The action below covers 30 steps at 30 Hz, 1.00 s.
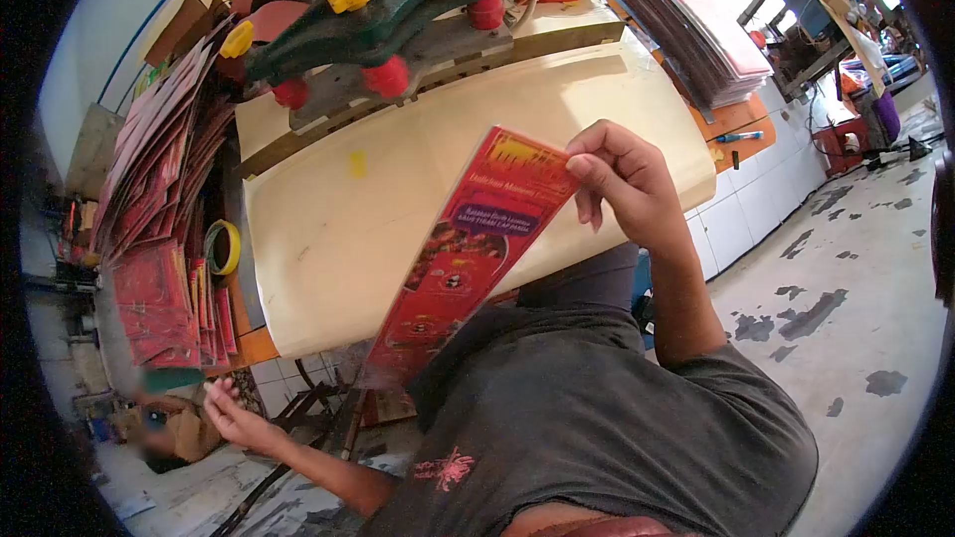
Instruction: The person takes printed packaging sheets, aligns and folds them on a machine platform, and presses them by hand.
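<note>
A long red printed sheet (453, 268) slants down over the front edge of a cream-coloured board (338, 239). My right hand (625, 184) pinches its upper right corner between thumb and fingers. Away to the lower left, beside the table's left end, my left hand (237, 420) is off the sheet with its fingers parted and nothing visible in it. Behind the board stands a dark green machine part (398, 20) with red and yellow knobs.
Stacked red sheets (159, 169) and a yellow tape roll (223, 247) lie at the left. Another tall stack (696, 30) is at the back right, near a blue pen (739, 137). A person (179, 430) is low at the left.
</note>
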### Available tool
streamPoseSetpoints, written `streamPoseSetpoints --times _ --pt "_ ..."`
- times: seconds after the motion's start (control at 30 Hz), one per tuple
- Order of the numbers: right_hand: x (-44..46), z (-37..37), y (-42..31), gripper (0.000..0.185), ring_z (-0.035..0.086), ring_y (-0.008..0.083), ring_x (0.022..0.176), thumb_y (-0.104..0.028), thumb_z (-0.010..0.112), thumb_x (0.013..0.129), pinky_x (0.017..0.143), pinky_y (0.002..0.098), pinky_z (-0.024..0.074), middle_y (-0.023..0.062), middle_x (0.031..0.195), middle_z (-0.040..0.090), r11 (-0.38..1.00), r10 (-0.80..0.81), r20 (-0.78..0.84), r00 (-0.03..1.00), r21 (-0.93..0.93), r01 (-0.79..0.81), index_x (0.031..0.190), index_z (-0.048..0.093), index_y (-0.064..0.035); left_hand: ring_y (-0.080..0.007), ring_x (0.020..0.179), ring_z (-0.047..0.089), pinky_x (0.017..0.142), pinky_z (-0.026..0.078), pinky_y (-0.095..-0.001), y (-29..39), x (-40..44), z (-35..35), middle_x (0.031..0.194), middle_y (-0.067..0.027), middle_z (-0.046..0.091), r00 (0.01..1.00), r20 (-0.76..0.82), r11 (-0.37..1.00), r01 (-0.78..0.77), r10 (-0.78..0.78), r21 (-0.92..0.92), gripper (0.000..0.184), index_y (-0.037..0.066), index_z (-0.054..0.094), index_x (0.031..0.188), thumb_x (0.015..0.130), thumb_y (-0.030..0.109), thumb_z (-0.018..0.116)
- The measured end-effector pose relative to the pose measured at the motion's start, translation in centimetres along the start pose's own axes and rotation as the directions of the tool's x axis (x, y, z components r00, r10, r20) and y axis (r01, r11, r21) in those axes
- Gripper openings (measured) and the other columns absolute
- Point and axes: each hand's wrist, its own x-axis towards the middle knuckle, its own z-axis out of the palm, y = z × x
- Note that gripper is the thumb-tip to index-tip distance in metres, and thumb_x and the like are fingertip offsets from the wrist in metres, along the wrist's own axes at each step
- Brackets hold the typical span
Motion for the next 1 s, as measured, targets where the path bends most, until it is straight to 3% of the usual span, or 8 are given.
streamPoseSetpoints --times 0.1,0.17,0.23,0.3,0.33,0.4,0.5,1.0 --pt "0.3 2.2 -0.7 0.015 0.060 0.0077 0.057 -0.014 0.061 0.103 0.047 0.0202 0.0463 0.0024 0.075 0.063 1.000 -0.009 0.069 0.998 0.018 0.008 0.105 0.060 0.0010 -0.0184 0.095 0.063 0.087 0.051 -0.0295 6.7 -2.9 4.4 0.103 -0.0105 0.065 0.934 0.297 0.968 -0.138 0.198 -0.210 0.040 -0.003 0.063 0.111 0.107 0.036 0.052" --pt "0.7 3.8 -1.2 0.014 0.061 0.0082 0.058 -0.012 0.062 0.102 0.048 0.0204 0.0475 0.0035 0.077 0.064 0.997 -0.020 0.125 0.992 0.081 0.010 0.104 0.061 0.0018 -0.0233 0.101 0.064 0.091 0.051 -0.0348 11.0 -5.1 7.9 0.110 -0.0135 0.067 0.784 0.539 0.909 -0.077 0.309 -0.410 0.055 -0.005 0.062 0.117 0.099 0.048 0.059" --pt "1.1 5.1 -1.7 0.014 0.062 0.0083 0.059 -0.012 0.064 0.100 0.049 0.0207 0.0495 0.0046 0.079 0.066 0.995 -0.017 0.167 0.986 0.098 0.000 0.104 0.061 0.0021 -0.0221 0.101 0.065 0.092 0.050 -0.0361 15.1 -6.6 11.2 0.110 -0.0146 0.069 0.594 0.683 0.876 -0.078 0.424 -0.476 0.051 -0.005 0.063 0.119 0.096 0.041 0.067" --pt "1.1 6.3 -2.2 0.015 0.063 0.0086 0.061 -0.012 0.066 0.100 0.050 0.0212 0.0515 0.0055 0.081 0.067 0.991 -0.017 0.155 0.988 0.134 -0.004 0.103 0.061 0.0019 -0.0160 0.094 0.066 0.086 0.051 -0.0310 18.3 -8.0 13.3 0.103 -0.0128 0.073 0.522 0.765 0.907 -0.044 0.378 -0.418 0.039 -0.004 0.065 0.116 0.096 0.028 0.071" --pt "1.1 6.7 -2.3 0.015 0.063 0.0086 0.061 -0.012 0.066 0.100 0.050 0.0212 0.0515 0.0055 0.081 0.067 0.991 -0.026 0.168 0.985 0.136 0.003 0.103 0.061 0.0019 -0.0160 0.094 0.066 0.086 0.051 -0.0310 19.0 -8.1 14.0 0.103 -0.0128 0.073 0.535 0.756 0.907 -0.051 0.378 -0.418 0.039 -0.004 0.065 0.116 0.096 0.028 0.071" --pt "1.0 7.1 -2.5 0.016 0.064 0.0098 0.064 -0.012 0.067 0.099 0.054 0.0230 0.0542 0.0058 0.082 0.067 0.984 -0.054 0.122 0.991 0.173 0.032 0.104 0.061 0.0020 -0.0103 0.085 0.065 0.080 0.052 -0.0264 19.9 -8.1 14.9 0.094 -0.0071 0.074 0.489 0.863 0.944 0.206 0.130 -0.259 0.026 -0.004 0.068 0.112 0.097 0.017 0.070" --pt "0.9 7.5 -1.4 0.018 0.066 0.0119 0.066 -0.013 0.067 0.099 0.057 0.0251 0.0561 0.0066 0.082 0.067 0.960 -0.064 0.041 0.997 0.275 0.051 0.106 0.060 0.0023 -0.0066 0.083 0.064 0.075 0.052 -0.0235 20.1 -8.2 15.5 0.093 -0.0041 0.074 0.529 0.833 0.878 0.309 0.160 -0.365 0.021 -0.004 0.070 0.107 0.100 0.016 0.067" --pt "1.2 6.9 -0.2 0.018 0.071 0.0151 0.074 -0.012 0.066 0.099 0.058 0.0250 0.0548 0.0097 0.092 0.073 0.953 -0.085 0.033 0.996 0.296 0.072 0.109 0.066 0.0027 -0.0057 0.083 0.061 0.076 0.050 -0.0229 19.8 -7.8 15.8 0.094 -0.0023 0.072 0.544 0.827 0.851 0.360 0.140 -0.381 0.025 -0.004 0.069 0.109 0.099 0.019 0.068"
